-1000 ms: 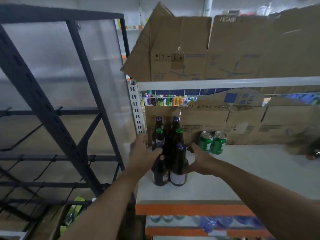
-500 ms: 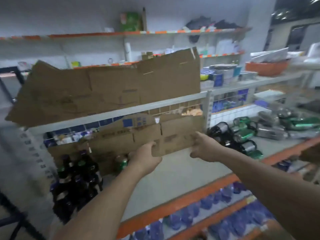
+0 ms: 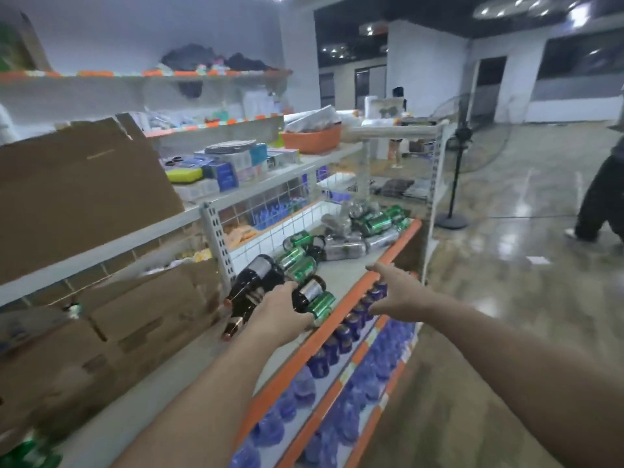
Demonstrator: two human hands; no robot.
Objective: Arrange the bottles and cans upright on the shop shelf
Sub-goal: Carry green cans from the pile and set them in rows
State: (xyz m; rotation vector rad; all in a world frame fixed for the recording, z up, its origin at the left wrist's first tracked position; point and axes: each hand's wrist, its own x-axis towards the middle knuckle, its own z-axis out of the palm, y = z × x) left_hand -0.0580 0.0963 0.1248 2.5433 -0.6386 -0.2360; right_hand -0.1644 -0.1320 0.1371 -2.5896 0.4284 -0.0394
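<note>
My left grip (image 3: pixel 282 314) rests on a lying bottle (image 3: pixel 260 278); finger closure hidden. My right grip (image 3: pixel 393 292) is spread, empty. Beyond both, cans (image 3: pixel 374 226) lie flat on the shelf (image 3: pixel 347 275). I judge most remains undone.

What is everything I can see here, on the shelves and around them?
Brown bottles: at least two, dark brown, lying on the middle shelf.
Cans: many, green and silver, lying heaped on the same shelf.
Shelf: one, grey with an orange edge, centre.
Blue bottles: many, blue, upright on the lower shelves.
Cardboard boxes: several, brown, left.
Basket: one, orange, upper shelf.
Fan: one, black, standing on the floor at the right.
Bystander: one, dark clothes, right edge.
Left hand: on a lying brown bottle.
Right hand: fingers spread, over the orange edge.
</note>
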